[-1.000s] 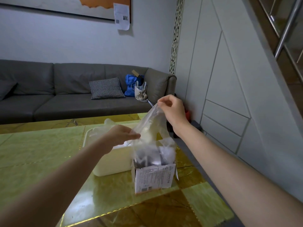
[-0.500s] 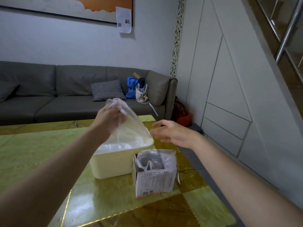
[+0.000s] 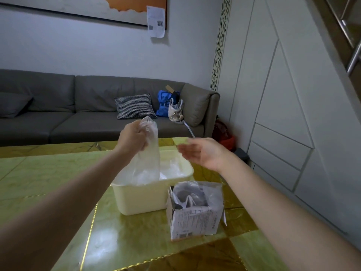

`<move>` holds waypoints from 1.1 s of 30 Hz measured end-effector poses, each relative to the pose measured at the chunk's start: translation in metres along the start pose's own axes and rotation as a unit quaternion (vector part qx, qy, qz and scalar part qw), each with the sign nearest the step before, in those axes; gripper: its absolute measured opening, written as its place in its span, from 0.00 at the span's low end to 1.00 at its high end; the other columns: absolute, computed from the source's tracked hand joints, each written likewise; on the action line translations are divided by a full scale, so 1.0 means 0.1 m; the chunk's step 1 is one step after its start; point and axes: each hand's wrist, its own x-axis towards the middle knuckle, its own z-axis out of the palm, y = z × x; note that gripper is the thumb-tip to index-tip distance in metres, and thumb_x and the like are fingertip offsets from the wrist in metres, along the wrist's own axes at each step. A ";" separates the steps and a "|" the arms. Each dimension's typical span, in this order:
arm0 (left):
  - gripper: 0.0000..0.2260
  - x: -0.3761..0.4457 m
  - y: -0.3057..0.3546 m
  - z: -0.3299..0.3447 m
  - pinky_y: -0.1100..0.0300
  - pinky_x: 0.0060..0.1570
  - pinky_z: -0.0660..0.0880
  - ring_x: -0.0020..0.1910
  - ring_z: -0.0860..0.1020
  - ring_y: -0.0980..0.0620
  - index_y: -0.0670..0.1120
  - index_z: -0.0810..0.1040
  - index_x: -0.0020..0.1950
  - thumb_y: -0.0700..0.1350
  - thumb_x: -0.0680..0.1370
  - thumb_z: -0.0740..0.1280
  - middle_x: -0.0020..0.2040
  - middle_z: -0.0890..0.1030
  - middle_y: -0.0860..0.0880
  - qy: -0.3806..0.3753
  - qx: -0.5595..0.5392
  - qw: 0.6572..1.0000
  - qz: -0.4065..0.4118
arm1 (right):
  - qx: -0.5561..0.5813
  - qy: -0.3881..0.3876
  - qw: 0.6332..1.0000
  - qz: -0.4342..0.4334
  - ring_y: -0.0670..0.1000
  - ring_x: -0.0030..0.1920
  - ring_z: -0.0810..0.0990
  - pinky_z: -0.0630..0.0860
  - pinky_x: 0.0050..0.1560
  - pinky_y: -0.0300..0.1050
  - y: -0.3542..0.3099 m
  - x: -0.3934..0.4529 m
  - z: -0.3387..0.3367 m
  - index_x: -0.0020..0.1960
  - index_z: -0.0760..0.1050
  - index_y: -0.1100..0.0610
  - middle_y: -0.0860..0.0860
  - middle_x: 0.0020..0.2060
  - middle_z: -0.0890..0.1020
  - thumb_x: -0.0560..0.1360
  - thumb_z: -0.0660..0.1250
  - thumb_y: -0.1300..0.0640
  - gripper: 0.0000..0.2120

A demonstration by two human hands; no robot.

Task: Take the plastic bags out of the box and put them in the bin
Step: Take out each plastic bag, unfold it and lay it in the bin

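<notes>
My left hand (image 3: pixel 133 140) grips the top of a clear plastic bag (image 3: pixel 147 153), which hangs down into the cream bin (image 3: pixel 144 200) on the table. More crumpled clear bags (image 3: pixel 172 169) lie inside the bin. To the bin's right front stands a small white printed cardboard box (image 3: pixel 195 222), its top open, with clear plastic bags (image 3: pixel 197 194) bulging out of it. My right hand (image 3: pixel 203 153) hovers above the box and the bin's right end, fingers relaxed, holding nothing.
The bin and box stand on a glossy green-gold table (image 3: pixel 58 182) whose right edge runs close to the box. A grey sofa (image 3: pixel 78 106) with a checked cushion and bags is behind. White wall panels (image 3: pixel 283 114) stand to the right.
My right hand let go of the bag and drew back, open. My left hand took the bag, lifted it over the bin, and the bag now hangs straight down into it.
</notes>
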 end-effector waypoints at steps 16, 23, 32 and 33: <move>0.06 0.26 -0.36 -0.14 0.68 0.22 0.70 0.23 0.71 0.59 0.43 0.76 0.50 0.35 0.76 0.65 0.36 0.77 0.48 -0.036 -0.028 0.998 -0.037 | -0.060 -0.064 0.996 0.035 0.47 0.32 0.78 0.78 0.41 0.43 0.19 0.50 0.29 0.46 0.77 0.59 0.50 0.34 0.80 0.75 0.67 0.63 0.01; 0.07 0.32 -0.57 -0.07 0.69 0.21 0.72 0.29 0.72 0.53 0.43 0.75 0.42 0.34 0.78 0.62 0.36 0.74 0.46 0.023 -0.087 0.991 -0.098 | -0.119 -0.067 0.988 0.072 0.51 0.42 0.81 0.79 0.47 0.44 0.22 0.55 0.21 0.53 0.73 0.60 0.55 0.47 0.83 0.72 0.71 0.65 0.12; 0.18 0.62 -0.94 -0.41 0.49 0.59 0.71 0.59 0.73 0.40 0.42 0.72 0.64 0.40 0.74 0.66 0.60 0.74 0.40 0.084 0.315 0.945 -0.030 | -0.345 0.057 0.934 0.068 0.47 0.28 0.73 0.71 0.31 0.39 0.30 1.01 0.22 0.59 0.70 0.61 0.55 0.34 0.76 0.70 0.71 0.71 0.20; 0.20 0.62 -0.90 -0.40 0.49 0.62 0.69 0.61 0.72 0.41 0.44 0.72 0.65 0.42 0.74 0.68 0.62 0.73 0.40 0.042 0.327 0.944 0.034 | -0.381 0.051 0.921 0.066 0.47 0.26 0.72 0.69 0.28 0.38 0.33 1.05 0.22 0.60 0.70 0.61 0.54 0.31 0.76 0.70 0.70 0.71 0.21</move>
